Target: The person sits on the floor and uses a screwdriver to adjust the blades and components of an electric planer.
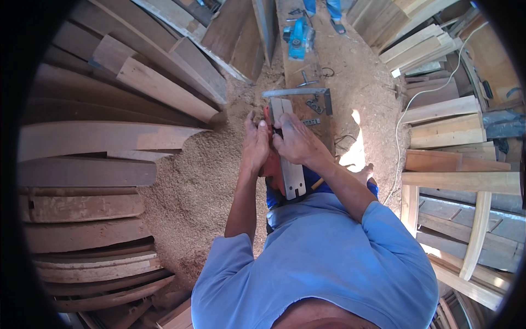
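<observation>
A red electric planer (293, 174) rests on my lap with its flat metal sole turned up. My left hand (255, 143) is against its red side, thumb up and fingers partly curled around the body. Over the middle of the sole, my right hand (298, 140) is closed in a pinch at the planer's left edge; whatever is between its fingertips is hidden. Just beyond the planer, a metal try square (296, 92) lies on a wooden board (296, 66). Beside it are a small metal piece (311, 122) and a T-handle wrench (308, 80).
A blue electric planer (298, 39) stands farther along the board. Beyond it show another person's feet (338, 25). Stacked planks (87, 171) line the left, more timber (446, 131) the right. Wood shavings (189, 200) cover the floor; a pale cord (399, 148) runs along the right.
</observation>
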The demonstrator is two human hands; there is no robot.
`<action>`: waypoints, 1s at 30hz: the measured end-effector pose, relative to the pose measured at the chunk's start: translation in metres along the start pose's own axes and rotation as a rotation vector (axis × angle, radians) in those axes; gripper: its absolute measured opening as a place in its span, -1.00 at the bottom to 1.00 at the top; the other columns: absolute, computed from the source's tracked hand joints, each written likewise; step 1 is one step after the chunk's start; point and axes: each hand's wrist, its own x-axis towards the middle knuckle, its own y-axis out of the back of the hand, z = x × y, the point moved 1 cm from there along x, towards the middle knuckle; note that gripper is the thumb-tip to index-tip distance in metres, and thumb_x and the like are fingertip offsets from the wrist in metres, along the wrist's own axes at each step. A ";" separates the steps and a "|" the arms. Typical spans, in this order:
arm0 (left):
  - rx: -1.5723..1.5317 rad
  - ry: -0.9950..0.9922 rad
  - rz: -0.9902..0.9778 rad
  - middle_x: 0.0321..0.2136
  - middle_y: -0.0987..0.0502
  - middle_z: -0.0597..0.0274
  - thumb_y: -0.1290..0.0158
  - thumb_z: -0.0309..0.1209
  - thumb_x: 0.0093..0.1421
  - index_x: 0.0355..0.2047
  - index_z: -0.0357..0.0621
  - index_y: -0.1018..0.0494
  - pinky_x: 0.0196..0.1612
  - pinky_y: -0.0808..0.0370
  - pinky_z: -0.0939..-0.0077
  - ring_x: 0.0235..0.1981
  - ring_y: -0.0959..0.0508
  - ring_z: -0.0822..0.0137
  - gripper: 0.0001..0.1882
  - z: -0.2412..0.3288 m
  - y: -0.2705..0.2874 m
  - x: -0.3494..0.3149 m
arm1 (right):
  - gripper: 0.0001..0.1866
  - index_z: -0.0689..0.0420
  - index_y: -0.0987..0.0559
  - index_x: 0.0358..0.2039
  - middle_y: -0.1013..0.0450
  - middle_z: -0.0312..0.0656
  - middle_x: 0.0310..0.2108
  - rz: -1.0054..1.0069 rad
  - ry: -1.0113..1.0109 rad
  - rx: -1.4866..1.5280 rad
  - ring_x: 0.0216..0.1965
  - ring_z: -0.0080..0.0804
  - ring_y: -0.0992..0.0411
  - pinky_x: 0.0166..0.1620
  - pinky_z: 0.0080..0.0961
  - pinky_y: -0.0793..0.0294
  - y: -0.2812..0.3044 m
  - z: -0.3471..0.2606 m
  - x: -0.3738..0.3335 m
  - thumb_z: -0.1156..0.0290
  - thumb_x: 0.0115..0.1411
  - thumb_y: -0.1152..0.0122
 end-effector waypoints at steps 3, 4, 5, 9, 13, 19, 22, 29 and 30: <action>0.060 0.020 0.018 0.19 -0.31 -0.25 0.34 0.06 0.45 0.38 -0.25 0.04 0.26 -0.25 0.28 0.22 -0.36 0.02 -0.28 0.002 0.000 -0.002 | -0.74 0.27 -0.46 -0.20 -0.45 0.13 -0.21 0.007 0.033 0.036 -0.09 0.12 -0.44 0.02 -0.13 -0.42 0.006 0.003 0.000 0.39 0.13 -0.14; 0.038 0.026 0.014 0.18 -0.31 -0.24 0.34 0.06 0.45 0.38 -0.25 0.04 0.25 -0.25 0.28 0.21 -0.36 0.02 -0.28 0.003 0.000 -0.002 | -0.77 0.26 -0.49 -0.23 -0.47 0.11 -0.23 0.016 0.051 0.034 -0.11 0.10 -0.46 0.00 -0.13 -0.43 0.011 0.009 -0.001 0.41 0.13 -0.14; 0.016 0.034 0.009 0.17 -0.32 -0.24 0.33 0.06 0.45 0.37 -0.26 0.04 0.25 -0.26 0.28 0.20 -0.37 0.02 -0.28 0.003 0.000 -0.002 | -0.80 0.24 -0.51 -0.26 -0.48 0.08 -0.25 0.025 0.067 0.033 -0.14 0.08 -0.47 -0.03 -0.14 -0.44 0.012 0.015 -0.002 0.42 0.13 -0.14; -0.072 0.060 -0.011 0.14 -0.35 -0.23 0.31 0.07 0.45 0.36 -0.27 0.04 0.22 -0.28 0.28 0.18 -0.39 0.03 -0.27 0.002 -0.002 -0.001 | -0.87 0.21 -0.55 -0.32 -0.51 0.01 -0.32 0.019 0.235 0.019 -0.21 0.04 -0.49 -0.09 -0.14 -0.46 0.011 0.022 -0.006 0.45 0.14 -0.15; -0.032 0.035 -0.006 0.15 -0.33 -0.25 0.31 0.04 0.45 0.36 -0.29 0.04 0.24 -0.27 0.27 0.20 -0.37 -0.01 -0.28 0.000 -0.002 0.002 | -0.86 0.21 -0.56 -0.33 -0.50 0.01 -0.37 0.018 0.207 -0.031 -0.24 0.07 -0.48 -0.12 -0.12 -0.45 0.008 0.022 -0.002 0.41 0.17 -0.14; -0.064 0.015 0.002 0.16 -0.35 -0.23 0.30 0.08 0.44 0.38 -0.25 0.05 0.24 -0.28 0.28 0.20 -0.38 0.04 -0.26 -0.010 0.002 0.003 | -0.85 0.19 -0.54 -0.34 -0.48 0.02 -0.36 -0.006 0.167 -0.070 -0.22 0.07 -0.46 -0.12 -0.10 -0.43 0.008 0.012 0.002 0.37 0.19 -0.14; -0.070 0.048 -0.005 0.20 -0.30 -0.26 0.31 0.05 0.45 0.37 -0.26 0.05 0.27 -0.24 0.26 0.24 -0.34 -0.01 -0.28 -0.006 -0.001 0.002 | -0.85 0.19 -0.53 -0.33 -0.47 0.03 -0.32 0.022 0.221 -0.026 -0.19 0.07 -0.45 -0.10 -0.10 -0.42 0.005 0.021 -0.002 0.37 0.19 -0.14; -0.038 0.060 0.008 0.18 -0.33 -0.21 0.28 0.08 0.44 0.39 -0.21 0.05 0.22 -0.30 0.28 0.20 -0.38 0.06 -0.26 -0.005 0.003 0.001 | -0.86 0.18 -0.52 -0.29 -0.47 0.03 -0.29 -0.057 0.146 -0.134 -0.17 0.06 -0.44 -0.05 -0.13 -0.42 0.009 0.016 -0.001 0.39 0.19 -0.13; -0.051 0.068 0.003 0.17 -0.34 -0.20 0.28 0.09 0.44 0.39 -0.21 0.05 0.21 -0.30 0.28 0.20 -0.38 0.06 -0.26 -0.004 0.002 0.000 | -0.86 0.18 -0.52 -0.29 -0.46 0.03 -0.29 -0.038 0.182 -0.111 -0.17 0.06 -0.44 -0.05 -0.13 -0.42 0.009 0.017 -0.002 0.39 0.19 -0.13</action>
